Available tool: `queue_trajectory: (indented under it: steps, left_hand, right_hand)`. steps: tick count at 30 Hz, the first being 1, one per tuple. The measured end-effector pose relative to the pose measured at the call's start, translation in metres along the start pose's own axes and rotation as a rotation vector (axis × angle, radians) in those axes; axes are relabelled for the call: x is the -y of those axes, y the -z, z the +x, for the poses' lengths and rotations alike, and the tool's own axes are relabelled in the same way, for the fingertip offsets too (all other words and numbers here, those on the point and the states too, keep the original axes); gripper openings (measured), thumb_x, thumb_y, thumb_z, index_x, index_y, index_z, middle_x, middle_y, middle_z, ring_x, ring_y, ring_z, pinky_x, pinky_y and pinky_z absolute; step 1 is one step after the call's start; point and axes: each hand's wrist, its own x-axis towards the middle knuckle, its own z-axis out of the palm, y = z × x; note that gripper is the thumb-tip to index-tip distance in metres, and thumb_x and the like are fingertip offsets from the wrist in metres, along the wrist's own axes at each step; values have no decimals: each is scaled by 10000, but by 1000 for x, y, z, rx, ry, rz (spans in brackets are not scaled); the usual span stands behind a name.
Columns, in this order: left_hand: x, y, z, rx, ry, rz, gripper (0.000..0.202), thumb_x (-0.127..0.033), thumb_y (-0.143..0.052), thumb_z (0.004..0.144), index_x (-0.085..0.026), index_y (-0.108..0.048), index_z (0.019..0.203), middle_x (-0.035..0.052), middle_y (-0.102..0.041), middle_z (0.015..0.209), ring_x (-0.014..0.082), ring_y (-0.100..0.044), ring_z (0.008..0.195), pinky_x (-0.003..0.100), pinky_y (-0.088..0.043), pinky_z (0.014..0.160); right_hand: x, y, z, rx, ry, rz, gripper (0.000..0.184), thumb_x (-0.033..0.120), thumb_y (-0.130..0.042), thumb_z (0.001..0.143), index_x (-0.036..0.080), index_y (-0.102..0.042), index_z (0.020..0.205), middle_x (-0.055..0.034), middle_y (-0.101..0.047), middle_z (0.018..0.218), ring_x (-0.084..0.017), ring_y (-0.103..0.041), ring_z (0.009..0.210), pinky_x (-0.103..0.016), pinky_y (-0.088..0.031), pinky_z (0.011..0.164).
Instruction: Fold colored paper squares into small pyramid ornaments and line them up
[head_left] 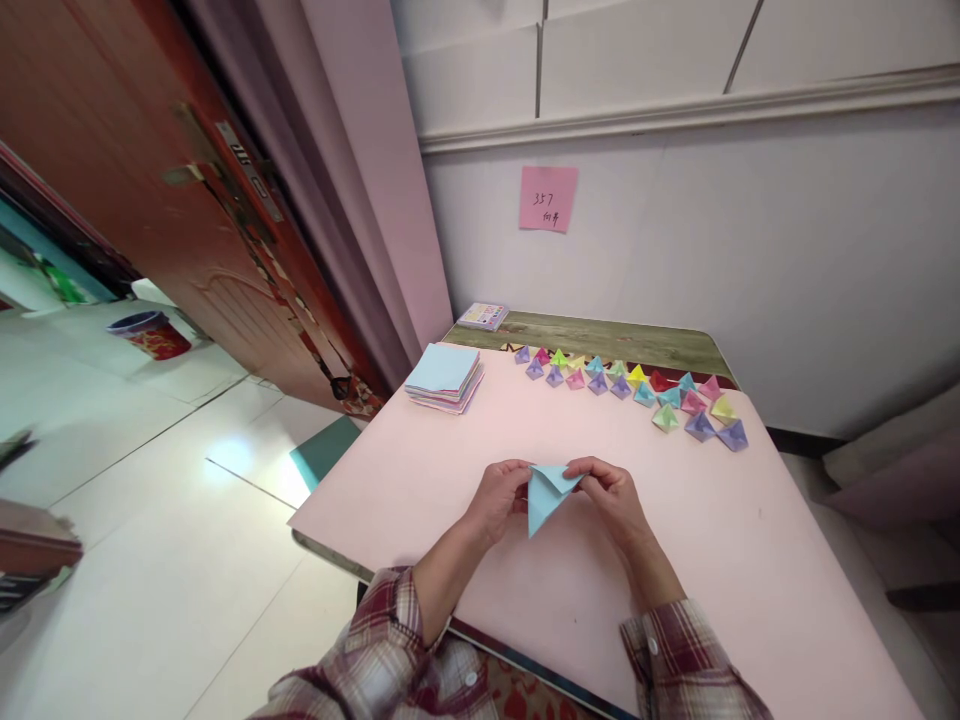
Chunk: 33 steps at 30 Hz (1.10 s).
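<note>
A light blue folded paper (546,492), shaped like a downward-pointing triangle, is held just above the pink tabletop (465,460). My left hand (499,497) pinches its left upper edge with the fingers curled. My right hand (611,495) pinches the right upper corner. Both wrists come out of plaid sleeves at the bottom of the view.
A stack of coloured paper squares (445,377) with a blue top sheet lies at the table's far left. Several small folded paper shapes (637,390) in many colours line the far side. A small packet (482,316) sits by the wall under a pink note (548,198). An open wooden door (150,200) stands left.
</note>
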Motion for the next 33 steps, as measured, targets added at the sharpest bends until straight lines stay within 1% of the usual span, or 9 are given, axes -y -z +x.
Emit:
queue_trajectory:
  steps: [4,7,10,13,17,22,26,29,33]
  left_hand:
    - [3,2,2,18,-11,2,402,-529,-717,676,-137,-646,724,30,-636,638,141,-577,561,265,-447,541]
    - [6,3,4,-16,-21,41,382,-440,-823,573,-134,-639,707,7,-609,604,125,-546,535,252,-436,515]
    - [9,3,7,-35,-28,7,353,-353,-850,534,-131,-641,711,0,-609,597,120,-548,535,249,-447,520]
    - [10,0,10,-93,-88,-82,347,-364,-833,567,-130,-645,741,4,-625,619,121,-566,556,255,-475,554]
    - [13,-11,11,-160,-183,-169,368,-370,-831,578,-132,-637,782,-1,-639,625,114,-574,553,247,-481,567]
    - [18,-18,10,-103,-220,-144,340,-358,-823,591,-137,-635,768,-3,-644,605,120,-581,544,255,-486,580]
    - [18,-11,12,-136,-247,-9,301,-328,-790,625,-139,-643,806,27,-667,685,144,-609,616,276,-497,628]
    - [15,-8,11,-286,-481,189,243,-271,-745,666,-159,-647,858,16,-651,764,126,-588,673,248,-478,655]
    - [13,-15,7,-161,-590,374,90,-253,-642,751,-165,-651,769,10,-631,743,127,-572,685,243,-465,659]
  right_hand:
    - [1,-1,0,-9,77,-87,212,181,-514,712,218,-722,731,-31,-679,839,-184,-604,769,-309,-495,720]
    - [0,-2,-1,9,102,-105,200,185,-521,719,218,-719,723,-40,-681,850,-203,-610,817,-325,-501,753]
    - [0,-3,-2,16,11,29,222,267,-571,781,228,-713,948,-40,-681,881,-201,-631,806,-341,-525,748]
    - [1,-8,-2,-16,-145,214,427,444,-604,825,242,-597,1202,-55,-685,955,-208,-664,803,-361,-553,724]
    - [3,-21,-2,13,-324,225,496,559,-725,707,176,-648,1011,-77,-707,874,-229,-680,762,-354,-560,694]
    - [-1,-28,-3,-54,-295,244,382,525,-779,657,183,-613,696,-11,-670,670,-175,-620,614,-293,-522,595]
    - [-6,-22,-1,-100,-264,179,377,518,-780,651,184,-609,682,13,-633,604,-135,-551,528,-258,-454,521]
    - [-7,-19,0,-150,-181,12,376,532,-737,692,186,-592,662,28,-585,549,-116,-494,483,-235,-382,467]
    - [-9,-22,-1,-161,-62,-74,342,507,-703,740,188,-587,695,19,-600,603,-119,-520,531,-224,-397,492]
